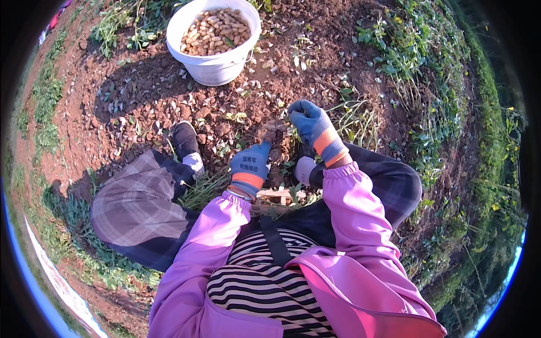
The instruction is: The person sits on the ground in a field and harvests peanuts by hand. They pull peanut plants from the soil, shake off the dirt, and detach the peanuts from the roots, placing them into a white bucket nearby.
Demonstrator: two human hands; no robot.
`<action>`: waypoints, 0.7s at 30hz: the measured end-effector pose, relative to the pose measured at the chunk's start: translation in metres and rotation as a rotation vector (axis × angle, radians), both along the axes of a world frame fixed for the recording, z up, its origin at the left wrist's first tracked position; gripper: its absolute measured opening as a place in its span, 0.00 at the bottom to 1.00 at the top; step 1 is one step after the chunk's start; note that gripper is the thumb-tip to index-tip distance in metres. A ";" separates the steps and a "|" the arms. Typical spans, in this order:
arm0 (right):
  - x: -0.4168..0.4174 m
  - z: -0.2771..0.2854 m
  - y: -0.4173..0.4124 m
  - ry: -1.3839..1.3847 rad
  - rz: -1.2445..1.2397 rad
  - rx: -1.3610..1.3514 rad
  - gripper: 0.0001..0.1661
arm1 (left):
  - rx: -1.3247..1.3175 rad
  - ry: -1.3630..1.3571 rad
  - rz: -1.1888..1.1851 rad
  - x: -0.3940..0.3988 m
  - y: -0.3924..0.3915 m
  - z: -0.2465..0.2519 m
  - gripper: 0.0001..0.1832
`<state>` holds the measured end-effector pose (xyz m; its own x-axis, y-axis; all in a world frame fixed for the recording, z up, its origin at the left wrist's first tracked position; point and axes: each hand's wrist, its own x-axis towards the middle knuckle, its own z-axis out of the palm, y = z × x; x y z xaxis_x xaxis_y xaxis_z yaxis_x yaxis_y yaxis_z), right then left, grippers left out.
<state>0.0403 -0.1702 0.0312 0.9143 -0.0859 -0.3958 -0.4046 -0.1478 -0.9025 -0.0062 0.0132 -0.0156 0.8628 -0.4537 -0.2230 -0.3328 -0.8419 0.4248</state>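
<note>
My left hand, in a blue rubber-coated work glove with an orange cuff band, is low over the soil between my feet, its fingertips pointing ahead. Whether it holds anything is hidden. My right hand, in a matching glove, is raised a little to the right with its fingers curled inward; I cannot tell what, if anything, is between them. Ahead of both hands stands a white plastic bucket, holding many unshelled peanuts and a green leaf. Uprooted peanut plants lie just right of my right hand.
My dark shoe rests on clumpy reddish soil scattered with dry leaves. Low wooden slats show between my legs. Leafy green plants line the right side, and more plants lie beside my left wrist.
</note>
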 end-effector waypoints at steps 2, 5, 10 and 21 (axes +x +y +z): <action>-0.006 -0.010 0.002 -0.040 0.195 -0.279 0.12 | 0.017 -0.013 0.001 0.000 -0.002 -0.001 0.25; -0.009 -0.032 0.003 -0.218 0.298 -0.461 0.19 | -0.016 -0.028 0.011 0.001 -0.003 -0.002 0.24; -0.008 -0.026 0.013 -0.156 0.210 -0.568 0.13 | 0.030 -0.004 0.015 0.001 -0.002 -0.002 0.24; 0.009 -0.010 -0.021 0.046 -0.273 0.527 0.04 | -0.020 -0.028 -0.019 -0.002 -0.002 -0.001 0.23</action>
